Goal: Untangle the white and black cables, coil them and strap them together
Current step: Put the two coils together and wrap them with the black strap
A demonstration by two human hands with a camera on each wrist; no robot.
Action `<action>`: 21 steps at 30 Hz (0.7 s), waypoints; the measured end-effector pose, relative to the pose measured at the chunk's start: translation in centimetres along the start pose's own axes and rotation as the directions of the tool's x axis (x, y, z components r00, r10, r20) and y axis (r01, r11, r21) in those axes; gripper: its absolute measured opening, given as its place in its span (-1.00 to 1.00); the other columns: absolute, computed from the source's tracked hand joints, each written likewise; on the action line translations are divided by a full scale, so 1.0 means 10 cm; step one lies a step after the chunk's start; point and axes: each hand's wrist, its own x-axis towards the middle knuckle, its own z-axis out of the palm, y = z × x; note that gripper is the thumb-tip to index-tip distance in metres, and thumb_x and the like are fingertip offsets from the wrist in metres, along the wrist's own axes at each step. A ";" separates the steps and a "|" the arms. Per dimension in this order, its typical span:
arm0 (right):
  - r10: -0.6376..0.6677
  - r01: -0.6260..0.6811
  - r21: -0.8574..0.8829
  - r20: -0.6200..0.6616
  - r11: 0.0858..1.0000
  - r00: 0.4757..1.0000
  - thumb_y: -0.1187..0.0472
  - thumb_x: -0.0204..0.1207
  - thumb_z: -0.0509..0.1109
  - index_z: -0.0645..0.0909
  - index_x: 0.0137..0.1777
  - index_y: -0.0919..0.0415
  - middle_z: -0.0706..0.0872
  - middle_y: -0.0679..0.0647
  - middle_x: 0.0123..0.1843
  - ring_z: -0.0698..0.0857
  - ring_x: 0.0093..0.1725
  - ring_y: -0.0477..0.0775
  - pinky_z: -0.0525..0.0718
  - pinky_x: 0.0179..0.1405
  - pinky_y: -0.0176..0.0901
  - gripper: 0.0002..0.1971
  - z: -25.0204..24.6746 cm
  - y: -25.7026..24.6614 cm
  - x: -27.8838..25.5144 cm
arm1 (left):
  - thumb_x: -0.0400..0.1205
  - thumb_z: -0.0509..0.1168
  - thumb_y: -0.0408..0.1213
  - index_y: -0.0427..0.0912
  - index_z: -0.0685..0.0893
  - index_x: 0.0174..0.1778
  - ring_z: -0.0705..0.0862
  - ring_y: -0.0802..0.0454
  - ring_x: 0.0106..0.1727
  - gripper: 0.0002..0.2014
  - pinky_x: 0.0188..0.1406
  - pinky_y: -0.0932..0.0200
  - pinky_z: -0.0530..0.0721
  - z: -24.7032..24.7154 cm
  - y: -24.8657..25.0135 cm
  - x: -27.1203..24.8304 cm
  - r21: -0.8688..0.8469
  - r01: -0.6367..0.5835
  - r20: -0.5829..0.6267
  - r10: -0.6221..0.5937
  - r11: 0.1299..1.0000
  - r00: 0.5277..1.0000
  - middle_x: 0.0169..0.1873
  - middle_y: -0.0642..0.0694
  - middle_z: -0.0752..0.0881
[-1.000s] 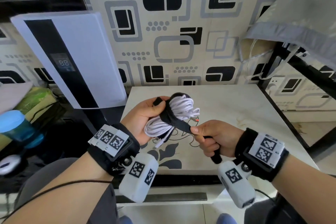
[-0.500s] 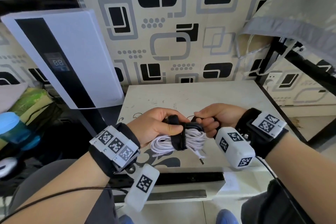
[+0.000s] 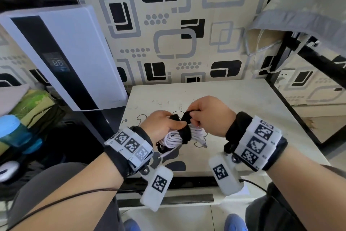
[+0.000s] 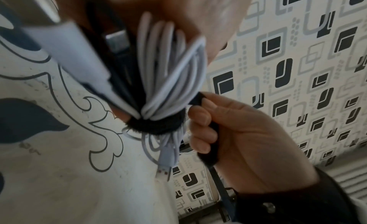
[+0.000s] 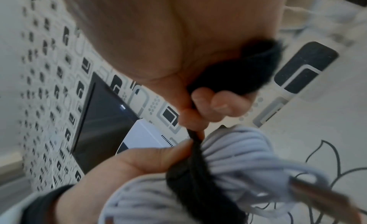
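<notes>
A coiled bundle of white cable (image 3: 173, 136) (image 4: 170, 67) (image 5: 234, 161) with black cable (image 4: 121, 65) inside it hangs just above the small white table (image 3: 243, 103). A black fabric strap (image 3: 184, 133) (image 4: 157, 125) (image 5: 194, 177) is wound round its middle. My left hand (image 3: 162, 123) grips the bundle, its thumb pressing the strap. My right hand (image 3: 211, 116) (image 4: 234, 133) holds the strap's free end (image 3: 187, 115) (image 4: 208, 150) (image 5: 238, 70) in curled fingers. A white USB plug (image 3: 203, 143) (image 4: 163, 172) dangles below.
A white appliance with a black display panel (image 3: 63, 58) leans at the left. Bottles and clutter (image 3: 15, 133) lie at the far left. A patterned wall (image 3: 168, 34) stands behind the table, and a black frame with grey cloth (image 3: 309, 24) at the right.
The bundle has been lowered and turned. My right hand has carried the strap end from the near side up over the bundle to its far side, next to my left thumb.
</notes>
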 end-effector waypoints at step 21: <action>-0.203 0.188 -0.127 -0.115 0.974 0.973 0.05 0.70 0.13 0.47 -0.39 0.11 0.45 -0.05 -0.50 0.40 -0.47 -0.06 0.36 -0.40 -0.17 -0.60 0.21 0.00 -0.45 | 0.62 0.34 -0.32 -0.34 0.74 -0.09 0.73 -0.23 -0.15 -0.85 -0.08 -0.03 0.70 -0.24 -0.02 0.18 -0.498 -0.030 -0.194 -0.078 0.867 0.978 -0.24 -0.32 0.76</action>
